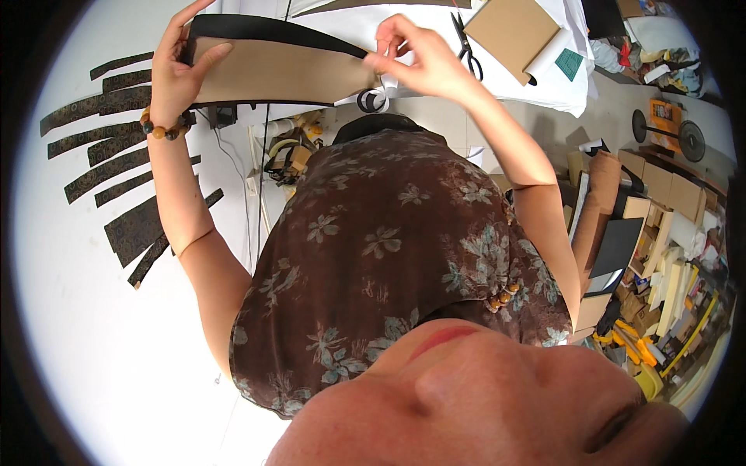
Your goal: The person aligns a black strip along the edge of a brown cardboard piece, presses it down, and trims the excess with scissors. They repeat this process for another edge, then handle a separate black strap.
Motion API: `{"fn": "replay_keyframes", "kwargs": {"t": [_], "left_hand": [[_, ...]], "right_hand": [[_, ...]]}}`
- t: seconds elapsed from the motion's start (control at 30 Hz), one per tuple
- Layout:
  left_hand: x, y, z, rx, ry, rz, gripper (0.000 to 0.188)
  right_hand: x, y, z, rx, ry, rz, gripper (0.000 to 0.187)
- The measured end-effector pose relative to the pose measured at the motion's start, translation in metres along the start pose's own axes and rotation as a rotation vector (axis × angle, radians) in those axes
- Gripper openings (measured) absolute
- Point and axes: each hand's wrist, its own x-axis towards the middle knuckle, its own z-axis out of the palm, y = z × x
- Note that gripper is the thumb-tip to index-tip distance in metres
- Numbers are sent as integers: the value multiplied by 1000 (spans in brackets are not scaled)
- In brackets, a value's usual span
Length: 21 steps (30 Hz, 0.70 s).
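A long tan panel (pixel 272 74) is held up in front of me, its far edge bordered by a curved black strip (pixel 264 29). My left hand (pixel 177 74) grips the panel's left end, the thumb lying on the tan face and the fingers behind it. At the other end, my right hand (pixel 423 64) has its fingers pinched at the tip of the black strip; the fingertips are slightly blurred. A white curled piece with a dark edge (pixel 374 99) hangs just below that end. How the strip joins the panel cannot be made out.
Black scissors (pixel 464 48) lie on a white-covered table (pixel 497 93), beside a tan board (pixel 513 39) and a small green piece (pixel 569 65). Several dark patterned strips (pixel 128 151) are spread over the white surface at left. Stacked boards and a brown roll (pixel 598 198) stand at right.
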Motion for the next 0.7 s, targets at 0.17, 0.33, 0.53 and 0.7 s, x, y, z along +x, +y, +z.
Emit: {"fn": "replay_keyframes", "kwargs": {"t": [0.17,0.33,0.53,0.7], "left_hand": [[6,9,14,-89,33,82,62],[4,-5,12,-57,14,82,64],[-1,-28,31,-238,37,-7,69],[1,-55,61,-377,60,3,69]], "right_hand": [[-5,16,27,-281,224,-109,22],[-8,20,0,175,168,153,10],[-11,53,-41,522,-266,400,20],[-20,70,-86,356,-412,372,20]]}}
